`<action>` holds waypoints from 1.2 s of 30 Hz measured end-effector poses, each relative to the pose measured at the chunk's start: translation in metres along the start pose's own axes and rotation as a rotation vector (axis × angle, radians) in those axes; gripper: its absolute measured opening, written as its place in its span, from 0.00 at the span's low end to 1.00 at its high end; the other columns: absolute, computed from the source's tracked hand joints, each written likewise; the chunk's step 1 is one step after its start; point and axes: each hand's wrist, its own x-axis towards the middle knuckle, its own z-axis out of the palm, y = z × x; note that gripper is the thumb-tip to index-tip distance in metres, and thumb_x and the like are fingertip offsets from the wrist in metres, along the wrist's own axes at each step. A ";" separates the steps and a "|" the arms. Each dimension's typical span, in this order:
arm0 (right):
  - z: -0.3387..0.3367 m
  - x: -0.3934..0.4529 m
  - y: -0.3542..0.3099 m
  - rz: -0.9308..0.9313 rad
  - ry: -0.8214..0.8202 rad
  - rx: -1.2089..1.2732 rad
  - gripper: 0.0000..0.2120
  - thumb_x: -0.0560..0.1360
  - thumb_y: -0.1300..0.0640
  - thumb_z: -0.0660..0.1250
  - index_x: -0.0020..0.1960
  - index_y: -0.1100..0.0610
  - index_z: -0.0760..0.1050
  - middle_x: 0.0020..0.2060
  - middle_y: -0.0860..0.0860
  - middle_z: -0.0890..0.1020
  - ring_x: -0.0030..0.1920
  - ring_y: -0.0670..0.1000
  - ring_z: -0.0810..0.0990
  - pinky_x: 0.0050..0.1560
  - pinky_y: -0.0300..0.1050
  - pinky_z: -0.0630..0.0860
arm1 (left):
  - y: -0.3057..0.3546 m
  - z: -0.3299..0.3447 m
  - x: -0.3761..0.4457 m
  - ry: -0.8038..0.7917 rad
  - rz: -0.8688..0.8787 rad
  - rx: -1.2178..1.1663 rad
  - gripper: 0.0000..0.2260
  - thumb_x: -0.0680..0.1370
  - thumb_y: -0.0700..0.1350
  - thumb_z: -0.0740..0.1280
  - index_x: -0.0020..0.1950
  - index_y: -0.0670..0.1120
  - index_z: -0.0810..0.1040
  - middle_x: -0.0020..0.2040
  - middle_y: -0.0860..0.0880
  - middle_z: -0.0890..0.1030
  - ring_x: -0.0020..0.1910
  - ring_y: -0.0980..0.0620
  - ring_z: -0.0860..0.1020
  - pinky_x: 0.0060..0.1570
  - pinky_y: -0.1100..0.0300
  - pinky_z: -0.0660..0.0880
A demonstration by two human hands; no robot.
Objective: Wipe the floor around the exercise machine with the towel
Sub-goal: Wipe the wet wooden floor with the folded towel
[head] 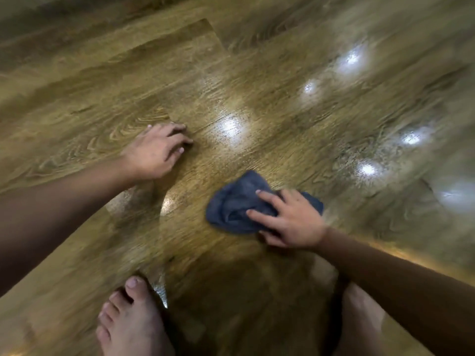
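Crumpled blue-grey towel (239, 209) on floor (282, 124)

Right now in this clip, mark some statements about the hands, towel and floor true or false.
1. The right hand presses the blue-grey towel on the floor. True.
2. The left hand holds a second cloth. False: it holds nothing and rests on the wooden floor.
3. The towel lies spread flat. False: it is bunched up.
4. A bare foot shows at the lower left. True.
5. The exercise machine is in view. False: none shows here.
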 end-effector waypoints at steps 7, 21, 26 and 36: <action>-0.029 -0.080 0.081 1.118 0.191 -0.087 0.27 0.76 0.43 0.66 0.72 0.51 0.68 0.66 0.62 0.69 0.61 0.67 0.71 0.61 0.62 0.72 | 0.016 -0.004 0.003 0.042 -0.014 0.064 0.14 0.81 0.51 0.60 0.65 0.51 0.76 0.71 0.46 0.70 0.70 0.42 0.66 0.71 0.38 0.61; 0.018 0.040 -0.128 0.937 0.211 0.068 0.25 0.74 0.43 0.66 0.70 0.45 0.70 0.69 0.60 0.71 0.54 0.64 0.75 0.54 0.60 0.72 | 0.066 0.013 0.030 0.064 0.182 0.144 0.15 0.80 0.52 0.59 0.65 0.53 0.75 0.70 0.49 0.71 0.70 0.46 0.68 0.67 0.40 0.63; 0.022 0.063 -0.143 0.183 0.032 0.126 0.24 0.76 0.45 0.64 0.72 0.45 0.69 0.71 0.61 0.68 0.55 0.65 0.73 0.53 0.59 0.71 | 0.032 -0.015 0.041 0.175 0.038 -0.123 0.13 0.81 0.45 0.62 0.65 0.46 0.75 0.67 0.43 0.73 0.65 0.39 0.71 0.65 0.43 0.68; -0.017 0.149 0.078 -0.081 0.006 -0.056 0.25 0.73 0.44 0.70 0.69 0.47 0.75 0.67 0.61 0.75 0.51 0.64 0.77 0.50 0.56 0.74 | -0.042 -0.014 0.003 0.295 -0.346 -0.003 0.14 0.79 0.51 0.64 0.65 0.54 0.75 0.70 0.52 0.71 0.67 0.45 0.67 0.60 0.41 0.63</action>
